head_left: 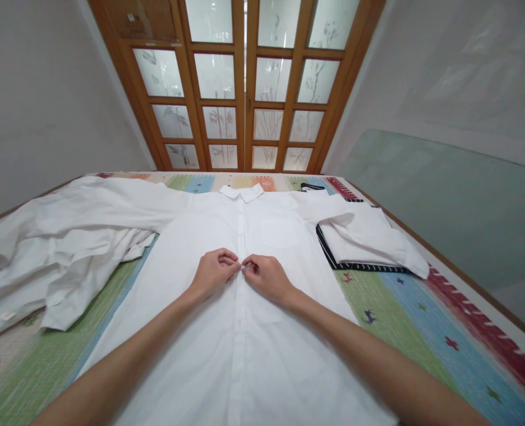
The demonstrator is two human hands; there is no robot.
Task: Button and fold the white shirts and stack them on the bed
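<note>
A white button-up shirt (191, 343) lies spread face up before me, its collar (242, 192) at the far end and its front strip running down the middle. My left hand (219, 269) pinches the strip from the left at about chest height. From the right, my right hand (265, 273) pinches the same spot, the fingertips of both hands almost meeting. A small bit of white cloth shows between them; any button there is too small to make out. The shirt's left-side sleeve (129, 204) stretches out over other white cloth.
Crumpled white clothing (76, 278) lies at the left. On the right, a folded white garment (369, 239) rests on black striped cloth (329, 251). Everything lies on a colourful patterned cover (404, 313). Wooden glass-paned doors (245, 106) stand beyond, with a pale green panel (457, 207) on the right.
</note>
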